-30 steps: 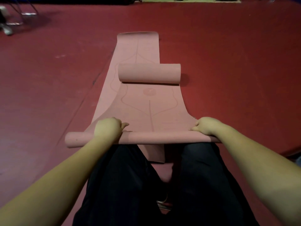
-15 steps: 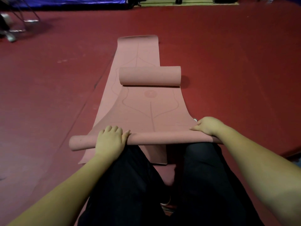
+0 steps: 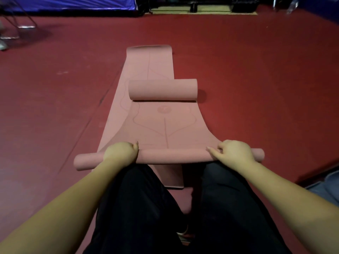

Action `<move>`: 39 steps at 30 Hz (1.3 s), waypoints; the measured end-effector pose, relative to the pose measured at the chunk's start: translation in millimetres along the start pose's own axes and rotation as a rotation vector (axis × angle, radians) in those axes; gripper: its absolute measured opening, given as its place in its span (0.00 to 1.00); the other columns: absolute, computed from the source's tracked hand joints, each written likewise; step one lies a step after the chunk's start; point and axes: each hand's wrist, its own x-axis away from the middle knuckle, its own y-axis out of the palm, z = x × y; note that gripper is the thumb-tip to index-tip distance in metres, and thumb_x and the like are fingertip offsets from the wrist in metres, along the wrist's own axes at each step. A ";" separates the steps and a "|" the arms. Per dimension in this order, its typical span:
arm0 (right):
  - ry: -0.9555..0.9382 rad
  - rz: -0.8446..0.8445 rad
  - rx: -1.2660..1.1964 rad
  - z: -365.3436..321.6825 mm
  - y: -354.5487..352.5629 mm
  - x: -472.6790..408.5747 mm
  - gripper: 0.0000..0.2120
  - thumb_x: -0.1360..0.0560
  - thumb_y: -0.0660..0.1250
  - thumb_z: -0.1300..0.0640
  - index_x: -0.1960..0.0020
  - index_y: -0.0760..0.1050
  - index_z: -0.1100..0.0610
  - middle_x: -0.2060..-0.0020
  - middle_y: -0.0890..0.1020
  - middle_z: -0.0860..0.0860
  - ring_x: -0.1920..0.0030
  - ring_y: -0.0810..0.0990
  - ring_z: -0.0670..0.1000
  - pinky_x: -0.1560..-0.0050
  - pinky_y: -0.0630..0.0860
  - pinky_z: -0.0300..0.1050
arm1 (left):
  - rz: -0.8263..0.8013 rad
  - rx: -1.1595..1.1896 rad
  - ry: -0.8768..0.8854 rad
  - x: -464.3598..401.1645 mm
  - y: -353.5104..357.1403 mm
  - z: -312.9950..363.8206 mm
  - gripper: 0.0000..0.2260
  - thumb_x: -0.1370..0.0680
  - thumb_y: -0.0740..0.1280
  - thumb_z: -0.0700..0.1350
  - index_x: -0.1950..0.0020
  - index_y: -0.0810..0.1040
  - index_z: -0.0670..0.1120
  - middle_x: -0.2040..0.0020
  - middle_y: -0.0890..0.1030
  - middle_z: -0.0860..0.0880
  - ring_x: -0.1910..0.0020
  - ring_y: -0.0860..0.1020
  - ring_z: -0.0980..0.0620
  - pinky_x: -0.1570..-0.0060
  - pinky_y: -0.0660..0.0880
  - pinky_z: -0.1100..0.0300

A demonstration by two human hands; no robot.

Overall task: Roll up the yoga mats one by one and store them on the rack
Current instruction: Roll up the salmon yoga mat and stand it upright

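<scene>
A pink yoga mat with faint line markings lies lengthwise on the red floor ahead of me. Its near end is wound into a thin roll lying across my view, above my knees. My left hand grips the roll left of centre, fingers curled over the top. My right hand holds the roll near its right end, fingers wrapped over it. A second pink mat, fully rolled, lies crosswise on the flat mat farther away. No rack is in view.
Red floor stretches all around. A blue sheet or tent wall and dark equipment stand along the far edge. Metal chair legs sit at the far left. My black-trousered legs fill the foreground; a grey object is at right.
My left hand has curled back over the roll after its fingers lay flat. The right hand shifted inward, leaving the roll's right end showing. The roll looks slightly thicker and the view tilted up.
</scene>
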 end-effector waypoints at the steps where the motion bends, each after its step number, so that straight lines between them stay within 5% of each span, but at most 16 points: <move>1: 0.007 0.012 0.008 -3.0 3.1 2.6 0.29 0.24 0.52 0.30 0.62 0.76 0.52 0.62 0.78 0.49 0.56 0.80 0.55 0.63 0.68 0.46 | -0.047 -0.012 0.000 -1.3 -3.0 1.2 0.24 0.15 0.46 0.52 0.38 0.79 0.44 0.39 0.80 0.41 0.42 0.77 0.41 0.44 0.71 0.52; 7: 0.043 0.042 0.010 -9.8 12.5 2.0 0.27 0.21 0.53 0.33 0.56 0.79 0.53 0.53 0.82 0.53 0.49 0.79 0.57 0.48 0.69 0.49 | -0.172 -0.028 -0.013 -5.9 -11.5 6.8 0.21 0.15 0.46 0.50 0.30 0.72 0.44 0.32 0.75 0.41 0.35 0.74 0.40 0.35 0.70 0.48; 14: 0.072 -0.069 -0.002 -6.7 15.3 -23.2 0.31 0.21 0.46 0.33 0.50 0.82 0.50 0.52 0.83 0.50 0.50 0.81 0.55 0.57 0.71 0.46 | 0.036 -0.052 0.086 2.2 12.9 -7.8 0.17 0.18 0.51 0.51 0.33 0.70 0.46 0.42 0.75 0.44 0.45 0.76 0.40 0.52 0.74 0.48; 17: 0.093 -0.137 -0.044 -7.3 9.0 -28.4 0.32 0.20 0.45 0.34 0.51 0.83 0.51 0.55 0.82 0.51 0.49 0.81 0.55 0.56 0.73 0.46 | 0.139 -0.021 0.099 11.4 15.2 -6.8 0.29 0.22 0.44 0.61 0.50 0.80 0.47 0.54 0.80 0.45 0.50 0.78 0.41 0.52 0.72 0.49; 20: 0.104 -0.218 -0.037 -7.6 2.1 -32.2 0.33 0.20 0.44 0.33 0.51 0.82 0.51 0.52 0.82 0.52 0.46 0.80 0.56 0.52 0.73 0.47 | 0.254 -0.058 0.124 17.0 24.6 -3.4 0.29 0.23 0.47 0.62 0.61 0.81 0.47 0.60 0.79 0.46 0.54 0.76 0.41 0.53 0.70 0.49; 26: 0.138 -0.269 -0.100 -5.1 0.2 -34.2 0.33 0.21 0.46 0.32 0.42 0.80 0.53 0.43 0.77 0.51 0.41 0.76 0.56 0.48 0.74 0.50 | 0.205 -0.045 0.100 14.4 18.9 1.5 0.31 0.21 0.45 0.63 0.59 0.83 0.47 0.58 0.79 0.47 0.51 0.76 0.42 0.52 0.70 0.50; 31: 0.085 -0.177 -0.128 -0.6 0.0 -35.7 0.27 0.21 0.50 0.33 0.59 0.75 0.52 0.59 0.79 0.49 0.54 0.78 0.56 0.62 0.68 0.46 | 0.136 0.000 0.097 -2.1 5.8 5.7 0.27 0.17 0.50 0.59 0.58 0.81 0.46 0.53 0.82 0.45 0.51 0.79 0.44 0.53 0.73 0.53; 36: 0.135 -0.265 -0.144 8.1 -18.6 -49.3 0.30 0.21 0.50 0.32 0.58 0.79 0.53 0.62 0.78 0.52 0.57 0.75 0.56 0.59 0.70 0.47 | 0.039 0.038 0.089 -19.2 -21.5 7.2 0.28 0.16 0.47 0.60 0.63 0.75 0.45 0.53 0.82 0.42 0.51 0.79 0.41 0.53 0.73 0.54; 39: 0.173 -0.381 -0.214 17.5 -32.4 -61.0 0.34 0.24 0.52 0.29 0.52 0.81 0.58 0.54 0.82 0.56 0.55 0.77 0.57 0.55 0.71 0.47 | -0.064 0.057 0.076 -27.2 -41.4 10.1 0.28 0.16 0.47 0.60 0.50 0.80 0.42 0.44 0.81 0.39 0.45 0.78 0.40 0.45 0.72 0.52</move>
